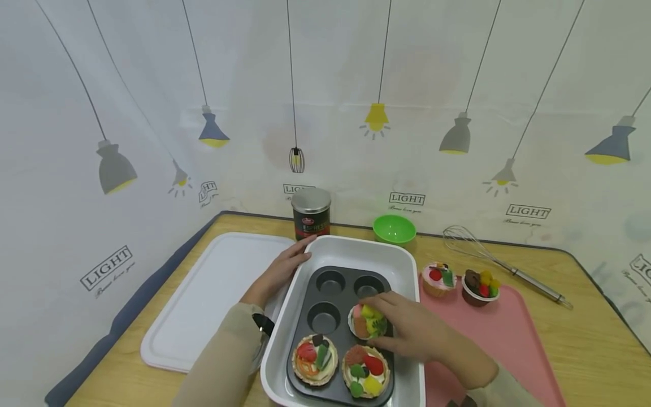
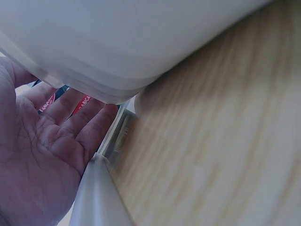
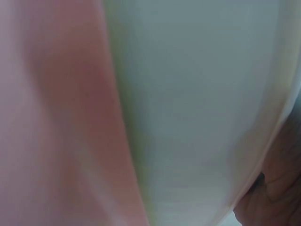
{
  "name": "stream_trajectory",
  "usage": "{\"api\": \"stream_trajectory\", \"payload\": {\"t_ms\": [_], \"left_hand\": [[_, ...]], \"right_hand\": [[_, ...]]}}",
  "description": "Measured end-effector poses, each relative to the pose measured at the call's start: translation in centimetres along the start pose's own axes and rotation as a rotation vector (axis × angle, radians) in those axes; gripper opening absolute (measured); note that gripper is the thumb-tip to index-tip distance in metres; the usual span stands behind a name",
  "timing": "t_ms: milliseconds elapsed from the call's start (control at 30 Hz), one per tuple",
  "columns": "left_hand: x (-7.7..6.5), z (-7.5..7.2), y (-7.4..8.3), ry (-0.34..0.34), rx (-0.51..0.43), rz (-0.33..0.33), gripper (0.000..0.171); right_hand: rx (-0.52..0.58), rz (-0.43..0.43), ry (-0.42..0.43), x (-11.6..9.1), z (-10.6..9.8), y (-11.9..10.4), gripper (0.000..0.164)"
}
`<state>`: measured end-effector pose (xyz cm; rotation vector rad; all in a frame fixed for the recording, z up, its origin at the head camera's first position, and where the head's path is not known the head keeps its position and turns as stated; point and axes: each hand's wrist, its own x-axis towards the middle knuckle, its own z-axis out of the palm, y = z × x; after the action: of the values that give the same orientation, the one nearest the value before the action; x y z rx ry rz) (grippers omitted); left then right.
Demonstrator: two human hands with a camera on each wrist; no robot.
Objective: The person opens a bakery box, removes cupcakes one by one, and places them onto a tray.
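A dark muffin tin [image 1: 301, 339] lies inside a white rectangular tub [image 1: 269, 362]. Two fruit-topped tarts fill its near cups: one with red and green fruit [image 1: 315, 360], the other with a yellow piece [image 1: 366, 371]. At the middle right cup, my right hand [image 1: 422, 328] holds a cupcake with pink and yellow topping [image 1: 369, 321] between fingers and thumb. Whether it rests fully in the cup cannot be told. My left hand [image 1: 281, 272] touches the tub's left rim, its fingers fairly straight; the left wrist view shows the palm [image 2: 42, 155] beside the tub's underside.
Two more cupcakes, one pink-topped [image 1: 438, 279] and one in a dark cup [image 1: 480, 287], stand on a pink tray [image 1: 500, 333]. Behind are an espresso tin [image 1: 311, 215], a green bowl [image 1: 394, 229] and a whisk [image 1: 508, 265]. On the left lies a white tray [image 1: 213, 299].
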<state>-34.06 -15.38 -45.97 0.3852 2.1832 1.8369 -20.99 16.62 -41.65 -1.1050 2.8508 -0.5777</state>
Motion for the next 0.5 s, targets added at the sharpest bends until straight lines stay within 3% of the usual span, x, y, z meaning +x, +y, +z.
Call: {"api": "stream_trajectory", "payload": {"t_ms": [500], "left_hand": [[-0.15,0.15,0.30,-0.010,0.018,0.013,0.054]], "right_hand": [[-0.026,-0.040,0.016,-0.11,0.07,0.08,0.062]]}}
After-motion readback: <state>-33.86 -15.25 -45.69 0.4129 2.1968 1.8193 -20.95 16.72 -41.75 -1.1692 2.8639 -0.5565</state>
